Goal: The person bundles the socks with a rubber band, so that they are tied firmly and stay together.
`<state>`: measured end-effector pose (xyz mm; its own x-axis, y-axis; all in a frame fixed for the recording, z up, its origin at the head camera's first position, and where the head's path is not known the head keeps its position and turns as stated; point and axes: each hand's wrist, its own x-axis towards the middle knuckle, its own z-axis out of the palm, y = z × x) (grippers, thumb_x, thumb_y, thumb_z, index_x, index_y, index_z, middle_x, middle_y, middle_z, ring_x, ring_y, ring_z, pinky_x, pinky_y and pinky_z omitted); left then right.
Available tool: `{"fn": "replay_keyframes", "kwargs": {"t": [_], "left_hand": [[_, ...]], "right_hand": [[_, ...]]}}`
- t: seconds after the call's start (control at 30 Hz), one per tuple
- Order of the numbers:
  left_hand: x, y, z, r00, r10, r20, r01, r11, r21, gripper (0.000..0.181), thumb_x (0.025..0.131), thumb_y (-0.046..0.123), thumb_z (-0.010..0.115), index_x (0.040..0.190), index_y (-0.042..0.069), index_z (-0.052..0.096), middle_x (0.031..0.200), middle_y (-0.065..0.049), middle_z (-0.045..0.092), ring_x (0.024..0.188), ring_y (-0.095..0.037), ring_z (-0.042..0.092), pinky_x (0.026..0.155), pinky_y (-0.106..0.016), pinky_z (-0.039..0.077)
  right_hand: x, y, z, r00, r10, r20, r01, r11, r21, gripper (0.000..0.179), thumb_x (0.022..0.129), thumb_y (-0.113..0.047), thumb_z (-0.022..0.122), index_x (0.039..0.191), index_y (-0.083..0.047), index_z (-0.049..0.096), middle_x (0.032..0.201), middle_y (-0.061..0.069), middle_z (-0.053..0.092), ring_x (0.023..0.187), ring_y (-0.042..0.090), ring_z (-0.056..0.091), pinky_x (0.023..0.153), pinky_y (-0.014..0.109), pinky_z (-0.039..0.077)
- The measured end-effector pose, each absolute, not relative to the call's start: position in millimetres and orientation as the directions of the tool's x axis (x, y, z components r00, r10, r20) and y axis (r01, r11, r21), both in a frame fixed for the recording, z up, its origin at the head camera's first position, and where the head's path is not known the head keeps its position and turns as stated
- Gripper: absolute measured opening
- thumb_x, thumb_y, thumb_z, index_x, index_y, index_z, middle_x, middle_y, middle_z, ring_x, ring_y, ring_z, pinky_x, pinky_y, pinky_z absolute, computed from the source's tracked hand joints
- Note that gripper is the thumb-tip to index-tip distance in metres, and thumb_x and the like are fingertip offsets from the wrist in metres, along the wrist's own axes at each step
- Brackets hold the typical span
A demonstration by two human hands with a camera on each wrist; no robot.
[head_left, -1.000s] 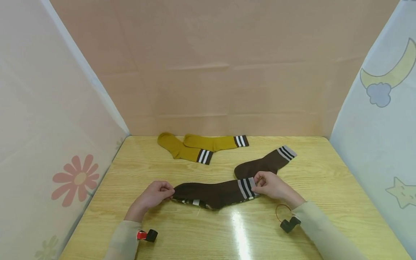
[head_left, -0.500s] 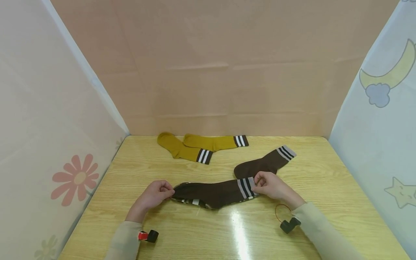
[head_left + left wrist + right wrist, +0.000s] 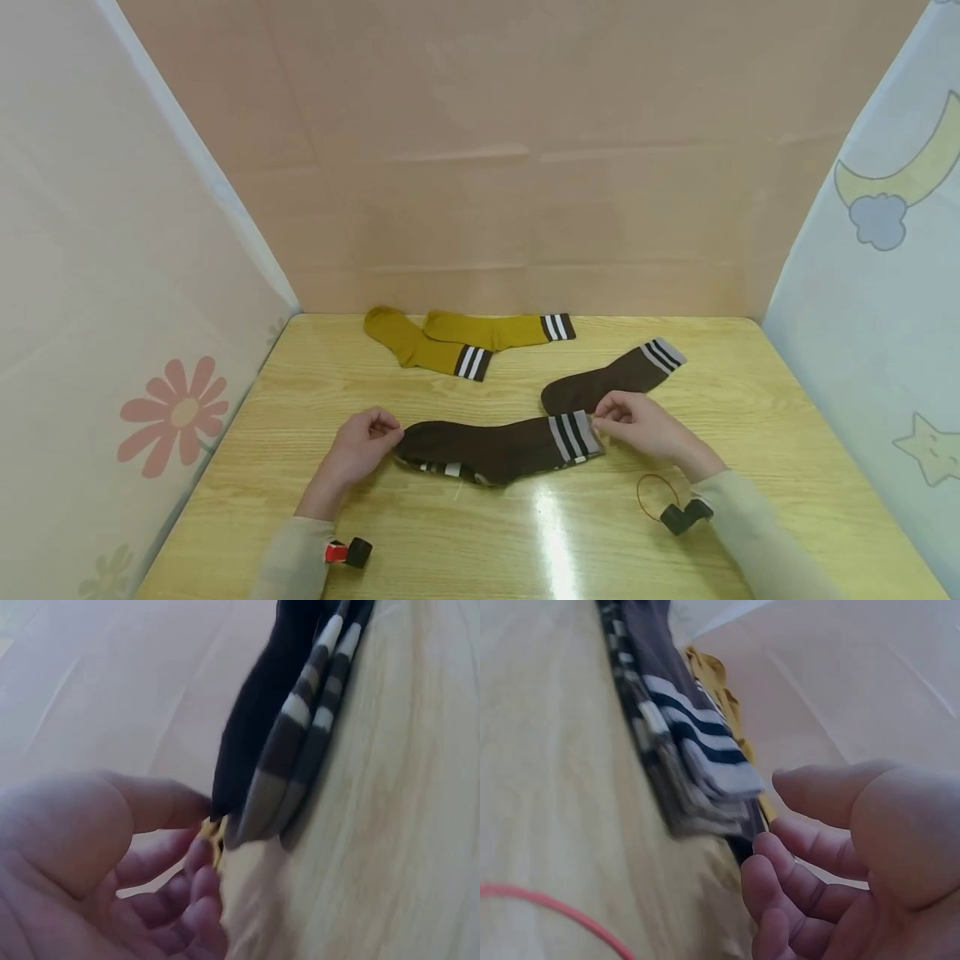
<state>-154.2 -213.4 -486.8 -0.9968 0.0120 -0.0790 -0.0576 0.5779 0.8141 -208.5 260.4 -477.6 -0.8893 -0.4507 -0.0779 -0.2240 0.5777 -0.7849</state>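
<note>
A dark brown sock point(image 3: 480, 446) with a grey, black-striped cuff lies flat at the front middle of the table. Beneath it, patterned socks point(image 3: 289, 720) with white, brown and tan patches show as stacked edges. My left hand point(image 3: 362, 450) is at the toe end, its thumb tip right at the toe and the other fingers loosely bent below. Beside the cuff, my right hand point(image 3: 641, 427) holds nothing; thumb and fingers stand apart in the right wrist view, a small gap from the cuff point(image 3: 720, 765).
Another brown sock point(image 3: 592, 387) lies behind the stack, near my right hand. Two mustard socks point(image 3: 427, 357) with dark, white-striped cuffs overlap at the back of the table point(image 3: 315, 392). A red cord point(image 3: 638, 497) loops from my right wrist.
My right hand has let go of the cuff and drawn slightly right. My left fingers have loosened at the toe, the hand shifting slightly. The socks stay in place.
</note>
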Motion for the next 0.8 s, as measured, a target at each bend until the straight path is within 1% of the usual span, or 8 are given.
{"fn": "replay_keyframes", "kwargs": {"t": [0.07,0.17,0.33,0.57,0.8], "left_hand": [[-155,-210,-484,-0.999,-0.019,-0.037,-0.041,0.579,0.814,0.005,0.099,0.013,0.073,0.101,0.008,0.071,0.095,-0.003,0.070,0.083,-0.014,0.062,0.077,-0.031,0.051],[-158,-201,-478,-0.999,-0.043,0.030,0.000,0.560,0.828,0.006,0.098,0.013,0.074,0.101,0.008,0.072,0.093,-0.004,0.069,0.081,-0.015,0.060,0.075,-0.030,0.051],[-163,-181,-471,-0.995,-0.039,0.092,0.059,0.516,0.854,0.005,0.097,0.011,0.075,0.098,0.007,0.073,0.090,-0.005,0.069,0.079,-0.016,0.059,0.071,-0.027,0.049],[-171,-152,-465,-0.991,0.021,0.134,0.126,0.513,0.849,0.004,0.096,0.011,0.075,0.095,0.009,0.073,0.088,-0.002,0.069,0.077,-0.013,0.059,0.073,-0.028,0.050],[-181,-117,-451,-0.985,0.135,0.103,0.158,0.501,0.851,0.006,0.097,0.013,0.075,0.095,0.010,0.070,0.088,0.000,0.070,0.077,-0.013,0.060,0.074,-0.032,0.053]], "right_hand": [[-210,264,-475,-0.904,-0.422,-0.072,-0.211,0.585,-0.783,0.015,0.103,-0.020,0.070,0.106,-0.005,0.067,0.094,0.008,0.068,0.082,0.016,0.061,0.068,0.026,0.052],[-212,269,-471,-0.919,-0.389,-0.064,-0.195,0.590,-0.784,0.015,0.103,-0.019,0.069,0.107,-0.005,0.067,0.096,0.009,0.068,0.082,0.017,0.061,0.068,0.027,0.052],[-217,274,-471,-0.935,-0.354,-0.022,-0.205,0.591,-0.780,0.015,0.103,-0.017,0.070,0.107,-0.003,0.067,0.095,0.009,0.068,0.082,0.017,0.061,0.069,0.026,0.052],[-230,286,-478,-0.962,-0.268,0.047,-0.215,0.645,-0.733,0.015,0.103,-0.019,0.070,0.106,-0.005,0.067,0.094,0.007,0.068,0.079,0.014,0.062,0.068,0.026,0.052],[-242,300,-476,-0.974,-0.195,0.113,-0.220,0.716,-0.663,0.017,0.105,-0.021,0.068,0.107,-0.004,0.066,0.098,0.010,0.069,0.084,0.018,0.063,0.070,0.025,0.051]]}}
